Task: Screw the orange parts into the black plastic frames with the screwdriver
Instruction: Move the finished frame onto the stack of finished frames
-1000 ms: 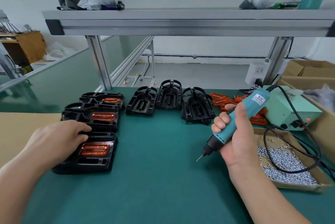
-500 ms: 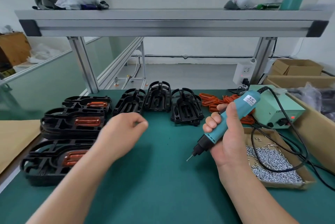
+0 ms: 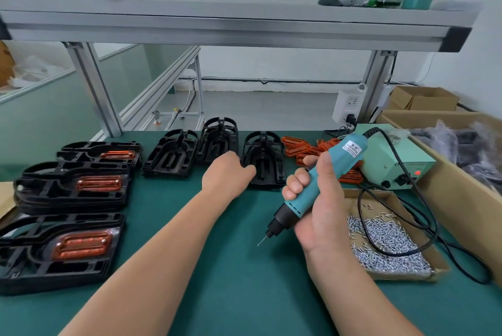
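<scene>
Right hand (image 3: pixel 320 208) was clamped round the screwdriver (image 3: pixel 298 205), fingers wrapped on the teal body and thumb along it. Bit pointed down-left over the green mat (image 3: pixel 231 281); couldn't tell any contact.

Near left: finished frame (image 3: pixel 62 251) with an orange part (image 3: pixel 81 244) seated in it, cut off by the picture edge. Behind it sat a stack of finished frames (image 3: pixel 73 186), then a further stack (image 3: pixel 100 153). Count per stack was unclear.

Left hand (image 3: pixel 226 172) was stretched out to the rightmost empty frame (image 3: pixel 264 161), thumb at its left edge. Fingers were tucked under the back of the hand, so couldn't tell whether they gripped or only touched. Two other empty frames (image 3: pixel 171 155) stood left of that hand.

Loose orange parts (image 3: pixel 297 146) lay beyond, partly hidden behind the screwdriver and right hand.

Right side: cardboard tray (image 3: pixel 407 276) of screws (image 3: pixel 380 237), with a black cable (image 3: pixel 359 203) looped over it. Green power box (image 3: pixel 407 169) behind, red light on. Cardboard box (image 3: pixel 461 199) at far right was cut off, with dark bagged stuff inside that I couldn't identify.

Back: aluminium shelf (image 3: pixel 231 25) on posts, the bags on top cropped. Socket block (image 3: pixel 349 104) by the right post, white wall behind.
</scene>
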Tool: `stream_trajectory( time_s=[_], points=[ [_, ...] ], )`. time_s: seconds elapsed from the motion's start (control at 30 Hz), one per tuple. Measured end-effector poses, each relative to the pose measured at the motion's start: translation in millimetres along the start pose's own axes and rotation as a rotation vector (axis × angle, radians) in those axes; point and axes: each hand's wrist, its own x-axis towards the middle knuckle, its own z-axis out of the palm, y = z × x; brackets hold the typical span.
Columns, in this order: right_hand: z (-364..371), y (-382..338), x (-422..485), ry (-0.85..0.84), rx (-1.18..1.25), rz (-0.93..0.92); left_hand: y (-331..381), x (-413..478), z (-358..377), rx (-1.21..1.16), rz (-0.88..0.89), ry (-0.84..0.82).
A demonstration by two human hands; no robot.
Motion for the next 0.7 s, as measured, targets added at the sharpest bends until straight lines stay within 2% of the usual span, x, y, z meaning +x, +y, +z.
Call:
stream_trajectory(
  time_s=[0.2,0.53,0.7],
  points=[
    [-1.4,-4.1,0.9,0.039,0.009,-0.015,-14.2,-24.8,-13.3,0.070,0.032,0.014],
    [-2.6,-7.3,2.6,0.055,0.019,-0.015,-39.6,-114.8,-42.7,0.256,0.099,-0.024],
    [-1.8,-7.5,2.9,0.062,0.018,-0.021,-45.2,-142.6,-49.9,0.249,0.098,-0.059]
  ],
)
